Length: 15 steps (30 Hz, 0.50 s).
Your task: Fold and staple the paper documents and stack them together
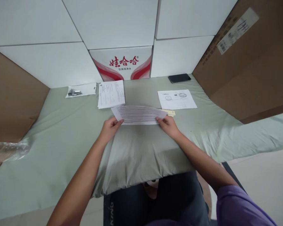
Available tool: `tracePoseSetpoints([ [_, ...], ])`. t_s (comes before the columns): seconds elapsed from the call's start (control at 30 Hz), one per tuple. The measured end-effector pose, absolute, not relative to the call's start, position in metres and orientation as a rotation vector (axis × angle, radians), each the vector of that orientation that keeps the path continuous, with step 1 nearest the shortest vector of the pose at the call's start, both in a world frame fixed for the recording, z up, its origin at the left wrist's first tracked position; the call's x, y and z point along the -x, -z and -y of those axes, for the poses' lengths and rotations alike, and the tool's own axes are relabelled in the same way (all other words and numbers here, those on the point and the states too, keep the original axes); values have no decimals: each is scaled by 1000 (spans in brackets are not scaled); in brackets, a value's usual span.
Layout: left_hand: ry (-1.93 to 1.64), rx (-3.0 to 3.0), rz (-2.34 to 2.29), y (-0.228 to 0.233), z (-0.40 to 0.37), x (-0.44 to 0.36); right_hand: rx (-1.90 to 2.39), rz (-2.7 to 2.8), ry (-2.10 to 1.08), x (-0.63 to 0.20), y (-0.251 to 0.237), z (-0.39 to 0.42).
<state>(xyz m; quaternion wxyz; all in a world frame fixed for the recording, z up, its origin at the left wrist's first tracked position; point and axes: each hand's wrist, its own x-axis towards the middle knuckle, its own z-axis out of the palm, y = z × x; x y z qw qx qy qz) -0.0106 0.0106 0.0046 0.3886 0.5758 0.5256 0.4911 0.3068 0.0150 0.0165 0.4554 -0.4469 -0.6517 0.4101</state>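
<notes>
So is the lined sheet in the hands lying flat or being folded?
Being folded: the lined sheet bows upward between the left hand and right hand, which pinch its near edge.

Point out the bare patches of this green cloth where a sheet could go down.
Bare green cloth lies left of the left hand, below the small plastic bag; more lies right of the right hand, toward the cardboard box. The middle is crowded: held lined paper, printed form, stamped sheet.

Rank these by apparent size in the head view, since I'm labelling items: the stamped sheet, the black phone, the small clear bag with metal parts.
1. stamped sheet, clearly largest.
2. small clear bag.
3. black phone, smallest, though it lies farthest back, so its gap to the bag is less sure.
</notes>
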Motion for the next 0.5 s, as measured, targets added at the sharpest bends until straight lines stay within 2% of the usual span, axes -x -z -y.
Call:
tracePoseSetpoints([
  [0.4,-1426,-1412,-1365,-14,-9,11,1023,1475,-1218,-306,-40,-11],
  [0.5,-1440,-1368,-1353,-16,-7,5,1009,1531,-1352,-307,-36,-13],
])
